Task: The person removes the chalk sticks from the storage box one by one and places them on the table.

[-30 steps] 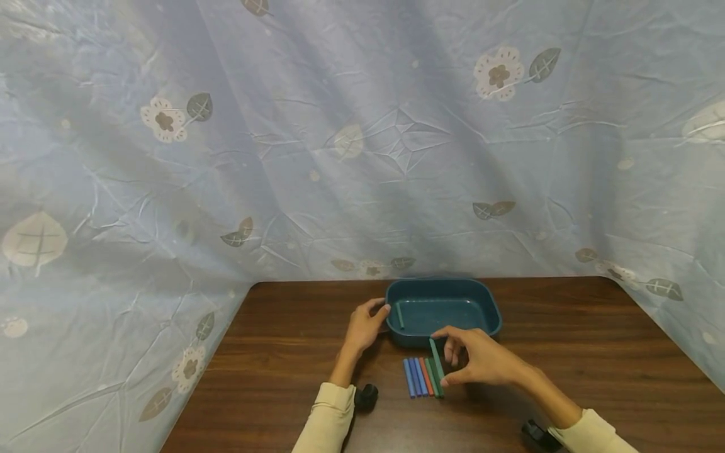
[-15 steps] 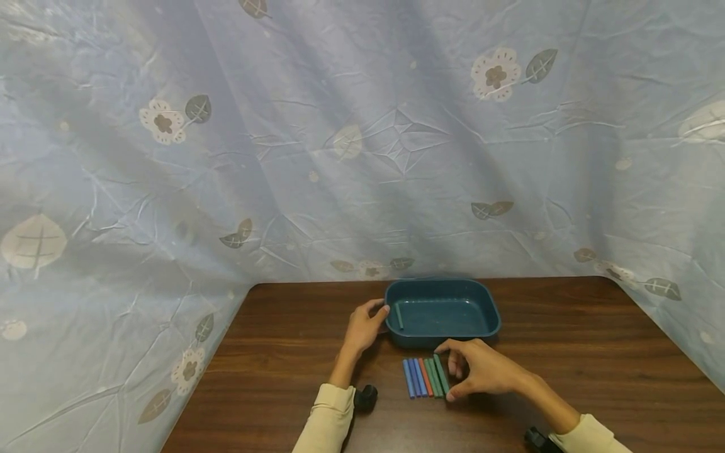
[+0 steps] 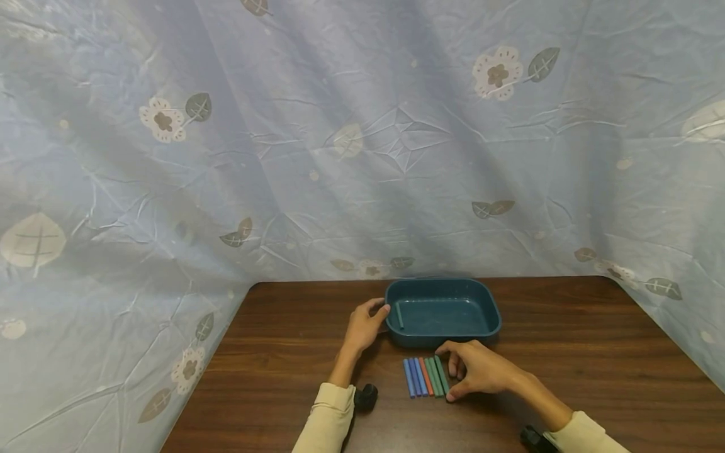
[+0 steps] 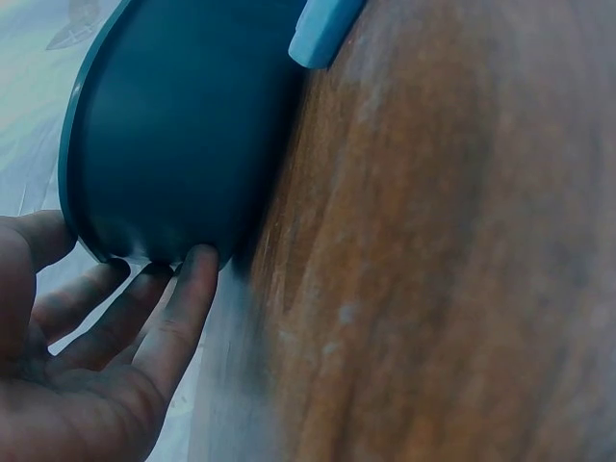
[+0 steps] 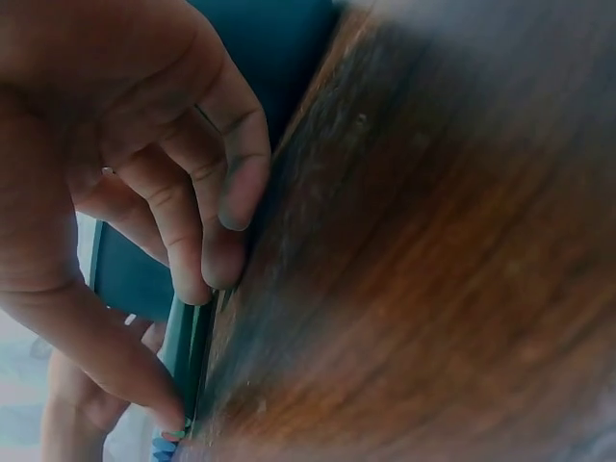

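A row of chalk sticks lies side by side on the table: blue ones (image 3: 412, 378) at left, a red one (image 3: 426, 376), then green ones. My right hand (image 3: 484, 368) holds the rightmost green chalk stick (image 3: 442, 375) end to end, thumb at the near end and fingertips at the far end. Behind the row stands a teal rectangular container (image 3: 447, 314), with another green chalk stick (image 3: 399, 316) inside at its left. My left hand (image 3: 362, 327) grips the container's left end, thumb at the rim and fingertips against the outer wall.
The brown wooden table (image 3: 306, 352) ends at a pale floral curtain (image 3: 317, 189) hanging behind and to the left. A black wrist device (image 3: 367, 397) sits by the left sleeve (image 3: 328, 415); another (image 3: 537, 439) is by the right sleeve.
My right hand has lowered the green chalk stick from a tilt above the row to the row's right end, where it stays. My left hand has kept its place on the container.
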Demonstrator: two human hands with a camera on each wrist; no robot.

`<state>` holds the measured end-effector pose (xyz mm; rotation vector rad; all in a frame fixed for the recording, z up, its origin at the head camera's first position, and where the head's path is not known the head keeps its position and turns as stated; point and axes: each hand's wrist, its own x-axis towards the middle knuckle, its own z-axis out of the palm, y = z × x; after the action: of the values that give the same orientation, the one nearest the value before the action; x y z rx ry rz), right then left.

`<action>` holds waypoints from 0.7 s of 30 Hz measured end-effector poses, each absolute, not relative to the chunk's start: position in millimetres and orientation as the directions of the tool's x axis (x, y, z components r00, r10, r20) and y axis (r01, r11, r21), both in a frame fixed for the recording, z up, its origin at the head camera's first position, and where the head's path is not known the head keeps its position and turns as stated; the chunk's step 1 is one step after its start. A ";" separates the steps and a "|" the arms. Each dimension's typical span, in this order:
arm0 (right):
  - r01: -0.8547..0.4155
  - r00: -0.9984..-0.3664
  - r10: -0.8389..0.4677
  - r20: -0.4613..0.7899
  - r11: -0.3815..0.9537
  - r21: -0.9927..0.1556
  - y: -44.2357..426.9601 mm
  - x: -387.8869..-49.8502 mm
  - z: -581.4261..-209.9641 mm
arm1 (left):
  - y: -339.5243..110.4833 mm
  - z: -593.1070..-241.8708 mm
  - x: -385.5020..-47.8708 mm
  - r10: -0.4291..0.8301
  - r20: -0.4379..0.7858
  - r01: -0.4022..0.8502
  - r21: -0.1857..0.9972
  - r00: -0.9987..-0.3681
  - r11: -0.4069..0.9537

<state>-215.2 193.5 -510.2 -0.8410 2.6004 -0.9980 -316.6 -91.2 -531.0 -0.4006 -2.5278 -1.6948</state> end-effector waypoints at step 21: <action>-0.404 -0.821 -0.569 -0.048 0.637 -0.656 189.7 -213.1 -511.0 | -90.2 -529.8 -315.5 0.168 0.191 0.240 0.905 -0.967 0.351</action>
<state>-213.1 189.7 -511.0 -0.7906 2.6093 -0.9554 -315.5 -90.2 -529.8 -0.3822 -2.5285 -1.7111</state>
